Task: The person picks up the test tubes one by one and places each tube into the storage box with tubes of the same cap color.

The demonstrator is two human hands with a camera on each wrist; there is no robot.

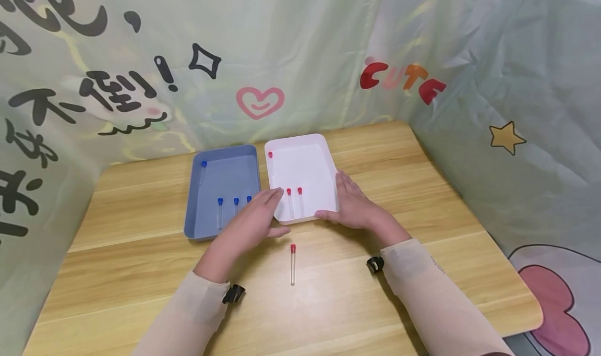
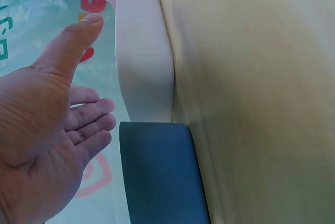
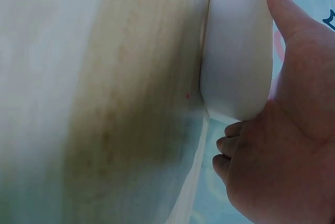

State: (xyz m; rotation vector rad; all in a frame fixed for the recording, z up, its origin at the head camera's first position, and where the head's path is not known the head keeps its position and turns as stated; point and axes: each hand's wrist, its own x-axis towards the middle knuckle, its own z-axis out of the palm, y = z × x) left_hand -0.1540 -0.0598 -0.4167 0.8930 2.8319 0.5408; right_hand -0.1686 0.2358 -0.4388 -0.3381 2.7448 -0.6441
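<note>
My left hand (image 1: 253,217) is held with straight fingers over the neighbouring edges of the blue tray (image 1: 189,210) and the white tray (image 1: 310,163), its thumb apart from the fingers. In the left wrist view the left palm (image 2: 36,124) holds nothing. My right hand (image 1: 354,204) rests at the white tray's front right corner, fingers along the right side and thumb at the front rim. The white tray holds red-capped test tubes, two side by side (image 1: 301,202) near the front and one at the back left. Another red-capped test tube (image 1: 293,264) lies on the table.
Several blue-capped test tubes (image 1: 220,214) lie in the blue tray, one at its back left and the others near the front, partly behind my left hand. The wooden table (image 1: 422,189) meets a printed curtain (image 1: 319,43) at the back.
</note>
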